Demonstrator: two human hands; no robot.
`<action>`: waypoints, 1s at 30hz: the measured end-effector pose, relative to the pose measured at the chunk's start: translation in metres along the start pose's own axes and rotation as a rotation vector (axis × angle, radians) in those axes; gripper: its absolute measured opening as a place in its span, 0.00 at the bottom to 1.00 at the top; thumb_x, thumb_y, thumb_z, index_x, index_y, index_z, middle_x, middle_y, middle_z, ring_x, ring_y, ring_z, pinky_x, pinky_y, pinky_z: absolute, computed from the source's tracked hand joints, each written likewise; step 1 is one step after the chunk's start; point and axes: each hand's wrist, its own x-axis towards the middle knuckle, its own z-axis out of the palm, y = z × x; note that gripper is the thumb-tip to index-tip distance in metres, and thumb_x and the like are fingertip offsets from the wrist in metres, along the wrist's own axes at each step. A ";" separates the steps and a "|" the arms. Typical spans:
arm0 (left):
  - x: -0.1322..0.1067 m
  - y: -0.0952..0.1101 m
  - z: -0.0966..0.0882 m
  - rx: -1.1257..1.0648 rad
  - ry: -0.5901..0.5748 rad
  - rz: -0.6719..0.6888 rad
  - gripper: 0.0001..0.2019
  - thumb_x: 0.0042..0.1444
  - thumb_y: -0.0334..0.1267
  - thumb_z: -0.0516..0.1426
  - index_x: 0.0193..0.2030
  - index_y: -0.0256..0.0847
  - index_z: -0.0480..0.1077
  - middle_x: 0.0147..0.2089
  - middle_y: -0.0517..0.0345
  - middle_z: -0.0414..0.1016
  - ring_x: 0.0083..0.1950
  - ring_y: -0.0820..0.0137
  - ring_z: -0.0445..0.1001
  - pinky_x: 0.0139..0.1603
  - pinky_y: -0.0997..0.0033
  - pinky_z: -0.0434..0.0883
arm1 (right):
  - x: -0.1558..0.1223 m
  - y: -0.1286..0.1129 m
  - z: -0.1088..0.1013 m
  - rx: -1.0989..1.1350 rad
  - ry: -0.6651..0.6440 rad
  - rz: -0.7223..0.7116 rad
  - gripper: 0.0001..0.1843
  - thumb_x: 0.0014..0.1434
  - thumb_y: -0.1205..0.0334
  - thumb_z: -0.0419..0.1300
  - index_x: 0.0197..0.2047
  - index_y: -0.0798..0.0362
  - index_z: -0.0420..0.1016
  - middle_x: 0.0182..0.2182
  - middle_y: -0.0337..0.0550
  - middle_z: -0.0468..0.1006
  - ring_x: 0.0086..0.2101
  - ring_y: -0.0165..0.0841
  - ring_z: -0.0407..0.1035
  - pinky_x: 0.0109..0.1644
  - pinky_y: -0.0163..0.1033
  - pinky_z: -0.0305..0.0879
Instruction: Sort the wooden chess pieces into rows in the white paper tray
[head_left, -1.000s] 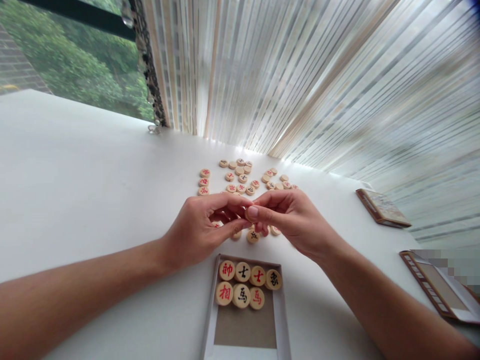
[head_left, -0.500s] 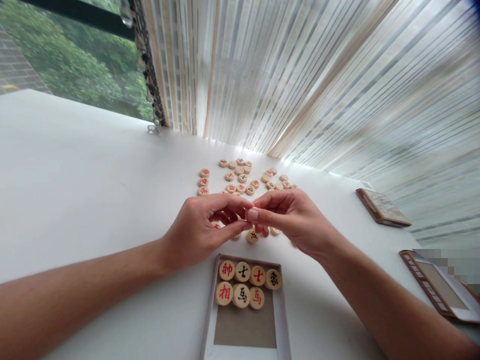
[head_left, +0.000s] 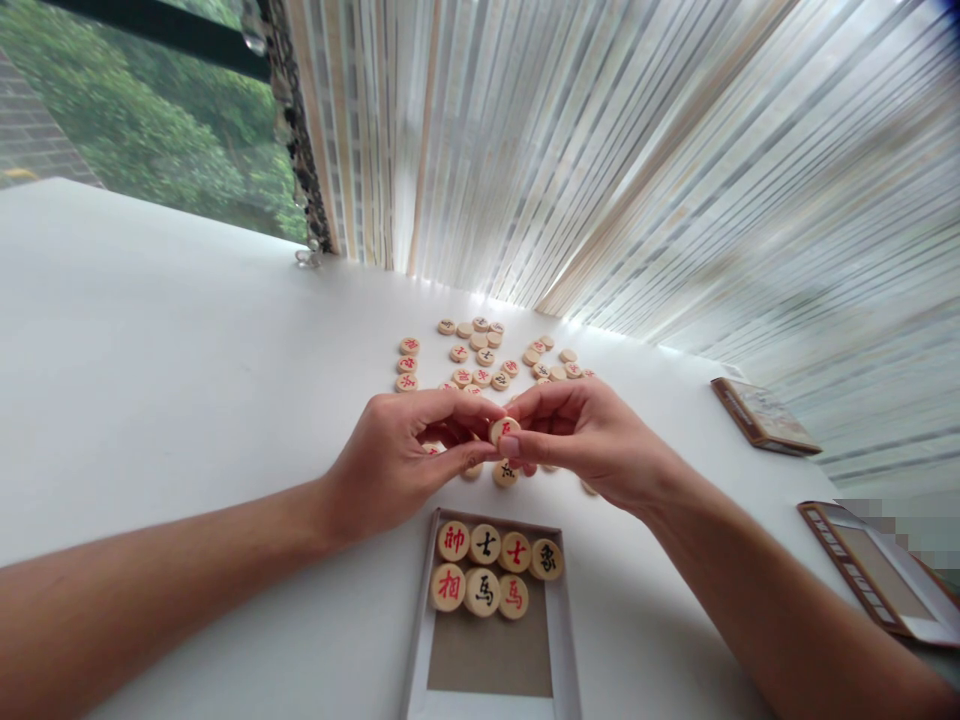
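Note:
My left hand (head_left: 401, 458) and my right hand (head_left: 585, 435) meet above the white table, fingertips pinched together on one round wooden chess piece (head_left: 503, 430) with a red mark on its face. Just below them lies a shallow white box (head_left: 559, 640) holding several round pieces with red and black characters in two rows at its far end. More loose pieces (head_left: 484, 355) lie scattered on the table beyond my hands, and a few sit right under them (head_left: 505, 473).
The white table (head_left: 165, 340) runs to a window with striped curtains at the back. Two brown-framed flat boxes lie at the right, one farther (head_left: 763, 413) and one near the edge (head_left: 874, 570).
The piece between my fingertips has turned so its face with the red mark now shows. My right thumb has slid off its front. Both hands stay in place.

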 end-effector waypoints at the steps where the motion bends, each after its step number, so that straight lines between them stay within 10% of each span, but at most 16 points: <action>1: 0.000 0.000 0.000 0.010 0.000 0.004 0.10 0.60 0.30 0.69 0.48 0.37 0.81 0.42 0.52 0.88 0.39 0.67 0.87 0.41 0.74 0.86 | 0.000 0.002 0.000 0.011 0.004 0.004 0.21 0.38 0.58 0.85 0.33 0.56 0.87 0.23 0.42 0.83 0.23 0.28 0.74 0.26 0.32 0.70; 8: 0.000 0.004 0.001 0.122 0.007 0.019 0.09 0.61 0.32 0.68 0.48 0.35 0.82 0.40 0.52 0.88 0.35 0.69 0.86 0.38 0.76 0.85 | 0.002 0.004 0.006 0.019 0.071 -0.013 0.22 0.35 0.56 0.86 0.28 0.57 0.83 0.21 0.40 0.81 0.21 0.27 0.72 0.23 0.30 0.67; 16: 0.002 0.001 0.000 -0.026 -0.003 -0.010 0.11 0.60 0.32 0.69 0.49 0.36 0.82 0.40 0.51 0.88 0.39 0.68 0.87 0.42 0.75 0.85 | -0.001 0.000 0.000 -0.101 -0.004 -0.070 0.16 0.55 0.50 0.78 0.35 0.56 0.88 0.23 0.43 0.82 0.24 0.27 0.72 0.27 0.32 0.66; 30: -0.001 0.001 0.001 0.093 0.014 0.009 0.10 0.61 0.32 0.68 0.49 0.35 0.82 0.41 0.51 0.88 0.35 0.69 0.86 0.39 0.75 0.85 | 0.002 0.005 0.009 -0.062 0.112 -0.034 0.23 0.36 0.53 0.86 0.29 0.56 0.82 0.21 0.39 0.80 0.22 0.27 0.71 0.25 0.32 0.66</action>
